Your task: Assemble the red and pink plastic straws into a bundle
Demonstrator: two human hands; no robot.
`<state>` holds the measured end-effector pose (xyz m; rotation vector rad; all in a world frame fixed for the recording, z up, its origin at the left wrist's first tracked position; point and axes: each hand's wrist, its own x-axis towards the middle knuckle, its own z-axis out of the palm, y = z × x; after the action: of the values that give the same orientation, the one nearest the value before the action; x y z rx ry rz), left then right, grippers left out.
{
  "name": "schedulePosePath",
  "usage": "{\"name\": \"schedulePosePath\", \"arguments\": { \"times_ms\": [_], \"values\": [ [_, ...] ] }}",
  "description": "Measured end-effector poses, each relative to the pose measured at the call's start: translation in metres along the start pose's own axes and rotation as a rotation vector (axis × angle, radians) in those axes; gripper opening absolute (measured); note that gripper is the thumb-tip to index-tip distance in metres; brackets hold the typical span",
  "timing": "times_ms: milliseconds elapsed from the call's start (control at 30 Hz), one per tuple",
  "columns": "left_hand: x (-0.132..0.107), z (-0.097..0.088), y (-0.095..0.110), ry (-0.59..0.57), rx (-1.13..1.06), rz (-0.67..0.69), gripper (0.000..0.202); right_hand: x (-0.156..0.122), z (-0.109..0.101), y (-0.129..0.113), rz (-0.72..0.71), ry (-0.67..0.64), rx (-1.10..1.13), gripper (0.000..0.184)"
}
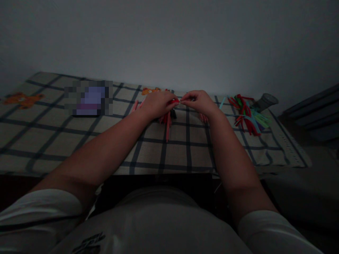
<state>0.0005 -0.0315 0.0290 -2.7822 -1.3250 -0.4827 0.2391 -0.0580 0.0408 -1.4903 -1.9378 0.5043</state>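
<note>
Near the middle of the table, my left hand (156,104) is closed in a pinch on a small red strip (174,101). My right hand (198,101) pinches at the strip's right end, the fingertips of both hands almost meeting. Under and beside my left hand lie pink strips (167,130), one pointing toward me, and a small dark piece (173,113). More pink strips (203,117) show partly behind my right wrist. The dim light hides the fine detail between the fingers.
A bundle of red, green, blue and purple strips (247,118) lies at the right beside a tipped clear glass (266,101). A pixelated purple-screened device (90,100) is at the left. Orange bear figures (23,100) mark the checked cloth (116,132). A wall stands behind.
</note>
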Motion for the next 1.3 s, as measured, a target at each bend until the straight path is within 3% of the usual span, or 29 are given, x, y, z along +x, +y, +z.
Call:
{"name": "schedulePosePath", "arguments": {
  "times_ms": [200,433,867,1167,1300],
  "values": [
    [0.001,0.0,0.0,-0.023,0.024,0.002,0.047,-0.001,0.0,-0.001,0.011,0.001,0.023,0.012],
    [0.001,-0.001,0.001,-0.016,0.05,0.015,0.049,0.006,0.01,0.007,-0.051,0.058,0.165,0.023],
    [0.002,0.004,-0.004,0.018,0.037,0.015,0.046,0.007,0.007,0.014,-0.045,0.015,0.259,0.023],
    [0.002,0.002,-0.003,0.005,0.027,-0.012,0.045,0.007,-0.008,0.027,-0.04,0.136,0.001,0.018],
    [0.001,0.001,-0.002,0.005,0.026,-0.014,0.047,0.006,-0.017,0.034,0.004,0.09,-0.246,0.029]
  ]
}}
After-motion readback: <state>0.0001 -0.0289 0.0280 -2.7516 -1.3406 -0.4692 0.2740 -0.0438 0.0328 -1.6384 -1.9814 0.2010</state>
